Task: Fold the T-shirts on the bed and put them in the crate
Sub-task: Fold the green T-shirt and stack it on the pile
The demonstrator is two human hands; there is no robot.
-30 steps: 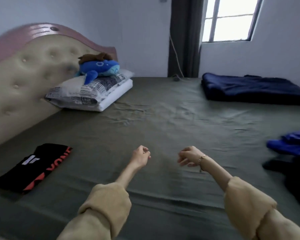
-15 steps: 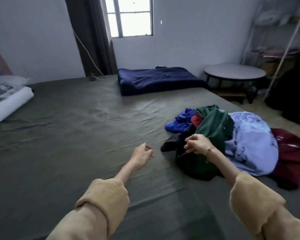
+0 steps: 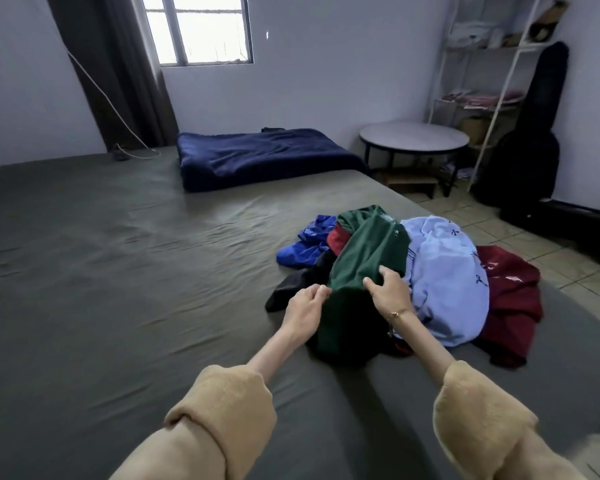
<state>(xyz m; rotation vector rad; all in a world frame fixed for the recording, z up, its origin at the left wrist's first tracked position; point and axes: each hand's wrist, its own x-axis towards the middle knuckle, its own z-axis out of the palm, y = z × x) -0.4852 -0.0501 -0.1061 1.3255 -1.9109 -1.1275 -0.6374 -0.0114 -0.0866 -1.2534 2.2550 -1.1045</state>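
Observation:
A pile of crumpled T-shirts lies on the right side of the bed (image 3: 118, 271). A dark green T-shirt (image 3: 368, 251) is draped over the top of it. Around it lie a light blue T-shirt (image 3: 444, 271), a dark red one (image 3: 513, 292), a royal blue one (image 3: 305, 244), a black one (image 3: 291, 285) and a bit of bright red (image 3: 336, 239). My left hand (image 3: 305, 306) pinches the green T-shirt's left edge. My right hand (image 3: 388, 289) grips a fold of the same T-shirt just to the right. No crate is in view.
A folded navy blanket (image 3: 264, 157) lies at the bed's far side under the window. Beyond the bed's right edge are a tiled floor, a round table (image 3: 413, 136), a white shelf rack (image 3: 482, 98) and a black guitar case (image 3: 534, 133).
The view swung right, away from the headboard and the folded black T-shirt, onto the pile. Both hands went from curled and holding nothing to holding the green T-shirt.

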